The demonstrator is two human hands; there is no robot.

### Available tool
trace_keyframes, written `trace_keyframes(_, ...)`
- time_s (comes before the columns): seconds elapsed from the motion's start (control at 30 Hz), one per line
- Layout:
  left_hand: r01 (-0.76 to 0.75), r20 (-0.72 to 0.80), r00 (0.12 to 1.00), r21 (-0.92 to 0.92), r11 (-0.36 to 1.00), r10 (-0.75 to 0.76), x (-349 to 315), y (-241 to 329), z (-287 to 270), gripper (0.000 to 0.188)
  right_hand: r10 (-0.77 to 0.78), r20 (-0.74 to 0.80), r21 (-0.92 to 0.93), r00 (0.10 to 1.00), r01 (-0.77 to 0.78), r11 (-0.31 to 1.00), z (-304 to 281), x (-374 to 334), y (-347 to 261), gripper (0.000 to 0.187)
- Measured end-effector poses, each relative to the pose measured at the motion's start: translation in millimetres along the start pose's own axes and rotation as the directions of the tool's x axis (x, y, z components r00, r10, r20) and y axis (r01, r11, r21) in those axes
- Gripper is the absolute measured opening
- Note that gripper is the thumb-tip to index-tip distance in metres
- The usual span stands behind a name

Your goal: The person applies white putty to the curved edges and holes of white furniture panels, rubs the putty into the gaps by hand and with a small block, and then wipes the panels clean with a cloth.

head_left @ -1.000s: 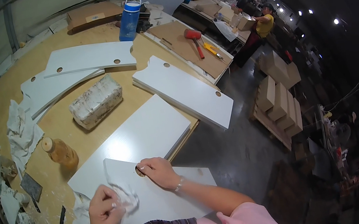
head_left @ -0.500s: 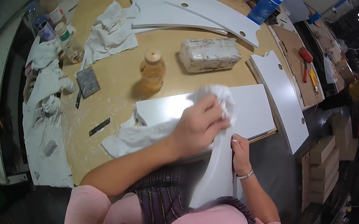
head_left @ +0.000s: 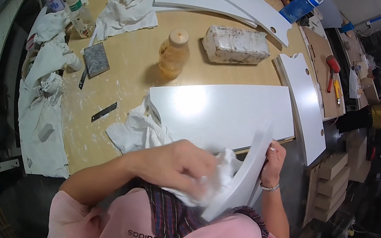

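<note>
My left hand (head_left: pixel 178 167) is closed on a white cloth (head_left: pixel 227 164), which rests against the curved edge of a white panel (head_left: pixel 246 173); motion smears the fingertips. My right hand (head_left: pixel 272 163), with a bracelet at its wrist, grips the far right part of that panel. The panel is tilted up in front of my body, just off the table's near edge. Beyond it a flat white board (head_left: pixel 229 107) lies on the table, and a crumpled white rag (head_left: pixel 138 128) lies by its left end.
Farther back on the table (head_left: pixel 127 79) stand a bottle of amber liquid (head_left: pixel 173 58) and a plastic-wrapped block (head_left: pixel 236 44). More white panels (head_left: pixel 305 104) lie right and behind. A grey abrasive block (head_left: pixel 97 59) and a dark blade (head_left: pixel 104 112) are left. A blue jug (head_left: pixel 300 6) lies back right.
My left hand has moved down and toward my body with the cloth, along the panel's edge. The right hand still holds the panel. The whole view has shifted slightly.
</note>
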State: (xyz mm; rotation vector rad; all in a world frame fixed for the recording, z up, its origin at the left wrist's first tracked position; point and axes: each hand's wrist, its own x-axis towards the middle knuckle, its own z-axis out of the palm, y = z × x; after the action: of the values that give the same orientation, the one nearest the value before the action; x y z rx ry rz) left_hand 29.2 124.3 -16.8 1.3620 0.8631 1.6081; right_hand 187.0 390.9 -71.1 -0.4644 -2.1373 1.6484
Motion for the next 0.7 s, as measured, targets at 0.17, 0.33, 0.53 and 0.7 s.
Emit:
trace_keyframes(0.17, 0.033, -0.272, 0.962, 0.019, 0.999, -0.027, 23, 17, 6, 0.020, 0.087, -0.087, 0.032, 0.992, -0.085, 0.996, 5, 2, -2, 0.030)
trace_keyframes(0.33, 0.054, -0.120, 0.992, 0.105, 0.993, -0.042, 21, 2, 11, 0.016, 0.090, -0.124, -0.037, 0.988, -0.095, 0.995, 4, -2, -22, 0.032)
trace_keyframes(0.53, 0.185, -0.150, 0.970, -0.059, 0.981, -0.192, -33, 16, -20, 0.011, 0.074, -0.145, -0.094, 0.987, -0.089, 0.992, -2, -4, -7, 0.034)
trace_keyframes(0.7, -0.001, -0.201, 0.979, 0.035, 0.999, 0.008, 6, 11, -6, 0.021, 0.141, -0.092, 0.026, 0.986, -0.140, 0.990, 3, 0, -1, 0.031)
